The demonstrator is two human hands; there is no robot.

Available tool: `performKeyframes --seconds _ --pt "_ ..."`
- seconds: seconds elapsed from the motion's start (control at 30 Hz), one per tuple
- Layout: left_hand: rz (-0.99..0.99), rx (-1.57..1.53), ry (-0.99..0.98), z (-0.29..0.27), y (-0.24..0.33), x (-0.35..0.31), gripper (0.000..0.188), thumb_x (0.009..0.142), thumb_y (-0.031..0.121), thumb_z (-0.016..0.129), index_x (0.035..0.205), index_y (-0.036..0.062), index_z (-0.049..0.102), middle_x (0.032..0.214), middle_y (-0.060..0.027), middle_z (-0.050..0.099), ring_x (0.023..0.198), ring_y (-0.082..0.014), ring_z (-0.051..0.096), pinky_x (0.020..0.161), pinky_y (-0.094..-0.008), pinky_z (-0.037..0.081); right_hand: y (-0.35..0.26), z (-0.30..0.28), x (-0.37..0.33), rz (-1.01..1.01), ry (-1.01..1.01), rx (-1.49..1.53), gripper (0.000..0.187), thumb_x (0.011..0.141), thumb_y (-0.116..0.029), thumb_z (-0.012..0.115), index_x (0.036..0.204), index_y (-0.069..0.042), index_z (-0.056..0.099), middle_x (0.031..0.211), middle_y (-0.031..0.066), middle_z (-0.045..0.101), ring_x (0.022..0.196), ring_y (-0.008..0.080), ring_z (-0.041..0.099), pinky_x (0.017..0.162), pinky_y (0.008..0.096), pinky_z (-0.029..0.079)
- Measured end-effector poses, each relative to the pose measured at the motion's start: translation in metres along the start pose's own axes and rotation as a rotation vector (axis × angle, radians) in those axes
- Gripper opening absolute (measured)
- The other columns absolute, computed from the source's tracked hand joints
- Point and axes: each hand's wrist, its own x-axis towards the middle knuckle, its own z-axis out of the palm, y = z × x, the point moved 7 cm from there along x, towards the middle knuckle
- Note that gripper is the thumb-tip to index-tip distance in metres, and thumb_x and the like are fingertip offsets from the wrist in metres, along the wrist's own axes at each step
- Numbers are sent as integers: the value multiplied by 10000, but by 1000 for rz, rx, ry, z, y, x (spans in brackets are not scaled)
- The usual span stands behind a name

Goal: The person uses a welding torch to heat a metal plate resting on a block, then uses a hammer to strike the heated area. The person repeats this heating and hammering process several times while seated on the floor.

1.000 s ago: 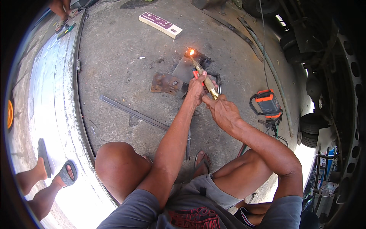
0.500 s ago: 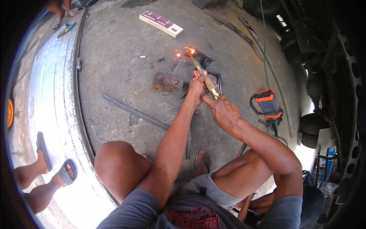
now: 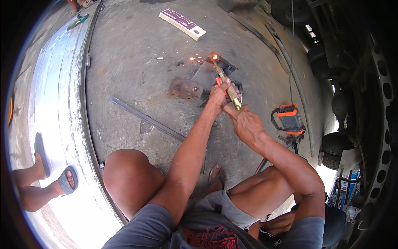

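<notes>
Brass cutting torch (image 3: 227, 86) is gripped two-handed, left hand (image 3: 218, 96) clenched mid-barrel for aim, right hand (image 3: 245, 122) closed on the rear end for support, flame tip kept on the steel plate (image 3: 206, 74) lying on the concrete floor (image 3: 137, 50), sparks thrown clear of the body.

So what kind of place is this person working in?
Most likely an open-air vehicle repair or metalwork yard: a brass cutting torch throws sparks on a steel plate lying on bare concrete floor, with truck tyres close by.
</notes>
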Motion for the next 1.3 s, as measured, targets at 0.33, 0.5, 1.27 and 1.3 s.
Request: performKeyframes --seconds 0.33,0.5,1.27,1.3 --pt "2 -46 3 5 3 -3 410 1075 414 625 1118 7 590 897 -160 710 823 -309 757 792 -444 644 -3 -5 0 17 -6 -32 385 982 -53 560 1326 -154 420 852 203 625 663 334 697 586 428 580" --pt "4 -28 -5 5 -1 1 451 1067 446 630 1147 3 608 937 -164 714 855 -308 757 818 -457 637 0 -4 0 31 -40 -60 374 988 -54 565 1319 -163 430 867 215 624 675 342 713 588 420 591" --pt "26 -73 -35 5 -8 5 492 1059 474 631 1188 -1 614 963 -153 710 875 -300 754 844 -460 636 -1 -9 -1 62 -28 -42 228 1060 -109 527 1265 -175 453 865 224 605 680 374 704 589 446 594" --pt "24 -71 -36 6 -8 4 493 1059 475 631 1189 0 615 964 -153 711 876 -300 754 846 -460 636 0 -8 -2 67 -28 -42 226 1062 -112 528 1265 -175 453 865 223 605 680 373 704 589 446 594"
